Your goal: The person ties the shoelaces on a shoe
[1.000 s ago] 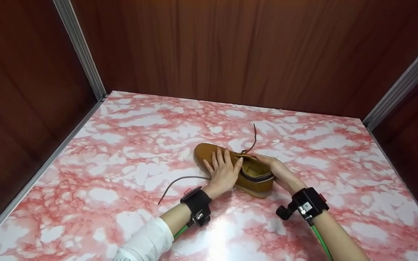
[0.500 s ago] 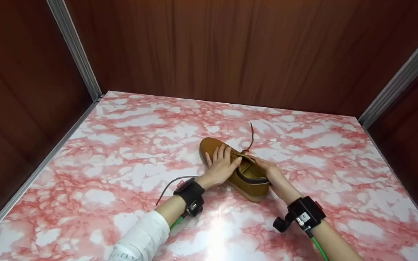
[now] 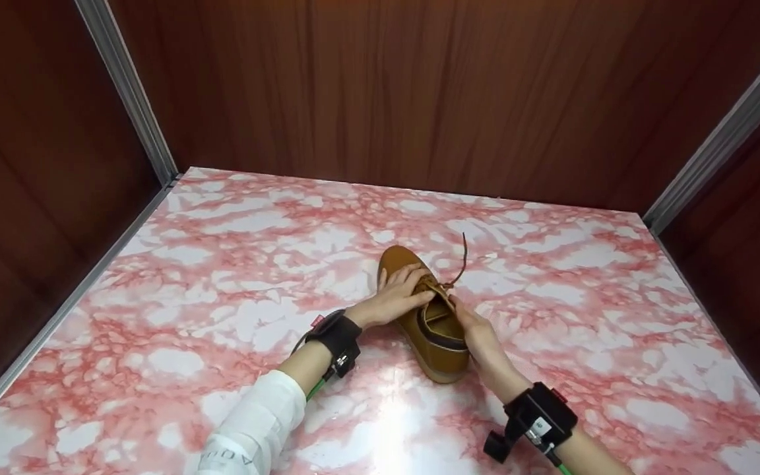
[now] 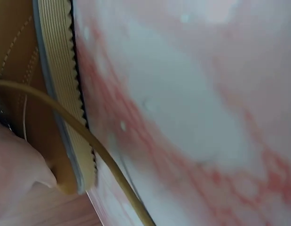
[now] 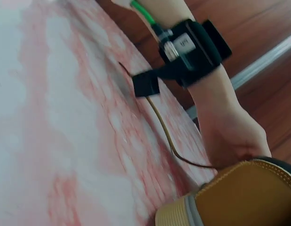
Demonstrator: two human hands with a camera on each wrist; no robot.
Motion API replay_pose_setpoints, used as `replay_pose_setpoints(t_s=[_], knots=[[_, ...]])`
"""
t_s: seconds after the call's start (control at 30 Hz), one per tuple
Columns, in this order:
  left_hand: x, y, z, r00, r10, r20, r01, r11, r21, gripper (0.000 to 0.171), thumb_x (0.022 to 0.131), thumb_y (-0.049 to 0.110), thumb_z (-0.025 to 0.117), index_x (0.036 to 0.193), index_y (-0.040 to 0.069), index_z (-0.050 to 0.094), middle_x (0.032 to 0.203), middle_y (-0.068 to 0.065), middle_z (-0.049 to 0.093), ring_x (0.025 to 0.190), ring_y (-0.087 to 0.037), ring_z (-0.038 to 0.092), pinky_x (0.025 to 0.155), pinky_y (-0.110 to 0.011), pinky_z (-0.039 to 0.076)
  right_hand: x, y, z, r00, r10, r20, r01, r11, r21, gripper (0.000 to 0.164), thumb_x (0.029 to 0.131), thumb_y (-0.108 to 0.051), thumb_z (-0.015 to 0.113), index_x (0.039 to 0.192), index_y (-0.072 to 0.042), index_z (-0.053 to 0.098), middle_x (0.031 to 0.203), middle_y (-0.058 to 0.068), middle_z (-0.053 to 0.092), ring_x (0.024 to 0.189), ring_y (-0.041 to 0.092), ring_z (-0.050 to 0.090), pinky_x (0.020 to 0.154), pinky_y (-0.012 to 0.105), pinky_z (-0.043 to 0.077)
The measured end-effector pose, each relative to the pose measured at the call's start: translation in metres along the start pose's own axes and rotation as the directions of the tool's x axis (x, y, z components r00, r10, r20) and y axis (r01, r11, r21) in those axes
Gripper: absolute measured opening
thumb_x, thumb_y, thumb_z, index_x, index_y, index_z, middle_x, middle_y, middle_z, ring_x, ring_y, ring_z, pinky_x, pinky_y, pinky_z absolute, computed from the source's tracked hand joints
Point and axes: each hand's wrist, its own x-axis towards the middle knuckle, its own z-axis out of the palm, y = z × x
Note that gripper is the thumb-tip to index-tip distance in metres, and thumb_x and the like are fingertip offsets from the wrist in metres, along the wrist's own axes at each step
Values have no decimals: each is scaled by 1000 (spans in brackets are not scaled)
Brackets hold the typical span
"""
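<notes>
A tan lace-up shoe [image 3: 434, 356] stands on its sole on the marbled surface, toe pointing to the back and slightly left. My left hand [image 3: 393, 300] lies across its front, fingers over the laced part and thumb at the tongue. My right hand [image 3: 482, 336] holds the right side of the collar near the top eyelets; its thumb is hidden. One brown lace [image 3: 464, 257] trails out behind the shoe. The other lace [image 4: 96, 143] hangs past the ridged sole [image 4: 65, 70] in the left wrist view. In the right wrist view, the shoe's tan side [image 5: 248, 197] fills the lower right corner.
The red-and-white marbled tabletop [image 3: 241, 237] surrounds the shoe. Dark wood panels [image 3: 380, 92] with metal corner posts [image 3: 130, 86] enclose the back and sides. Black camera bands [image 3: 541, 415] with green cables sit on both wrists.
Both hands have turned the shoe clockwise, so its toe points more toward the back and its heel has come nearer. The left forearm has shifted left, and the right hand has moved nearer.
</notes>
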Motion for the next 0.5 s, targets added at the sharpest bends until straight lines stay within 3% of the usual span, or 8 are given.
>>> replay_pose_setpoints(t_s=[0.1,0.17,0.23,0.33,0.43,0.5], knots=[[-4,-1,0,1000,-7,-28,6,1000,-24,54,94,40,43,137,9,35,143,-14,22,130,-30,15,98,-57,-1,1,11,0,999,-7,38,6,999,35,57,97,-39,34,142,-4,26,145,17,17,131,27,13,103,38,13],[-8,3,2,995,-63,-78,59,997,-51,57,93,41,45,138,9,33,143,-16,20,131,-32,13,98,-58,0,9,22,-6,998,26,61,-32,995,96,63,93,-47,40,143,-10,27,144,15,22,129,27,20,102,38,17],[-14,11,4,978,-144,-150,127,985,-117,62,92,41,47,139,5,29,143,-19,17,130,-35,10,98,-57,1,23,36,-15,998,51,48,-56,991,125,68,87,-55,45,142,-17,31,143,10,26,126,23,26,101,36,20],[-22,26,7,924,-303,-234,238,933,-269,67,91,41,47,140,1,23,142,-23,14,129,-37,12,101,-51,10,32,36,-22,996,86,21,-88,982,169,73,82,-59,51,141,-20,33,141,6,31,123,18,31,99,32,22],[-31,37,9,854,-443,-273,307,852,-423,68,92,41,44,139,-2,22,140,-25,16,126,-39,17,99,-47,20,24,18,-15,998,56,22,-59,980,188,69,90,-50,46,143,-11,25,140,14,30,124,23,30,100,32,22],[-34,40,12,809,-515,-282,343,804,-486,69,93,42,41,139,-4,21,140,-27,16,126,-41,18,99,-48,19,21,9,-9,999,43,30,-48,979,197,66,94,-44,42,144,-7,19,139,17,30,124,24,30,100,32,22]])
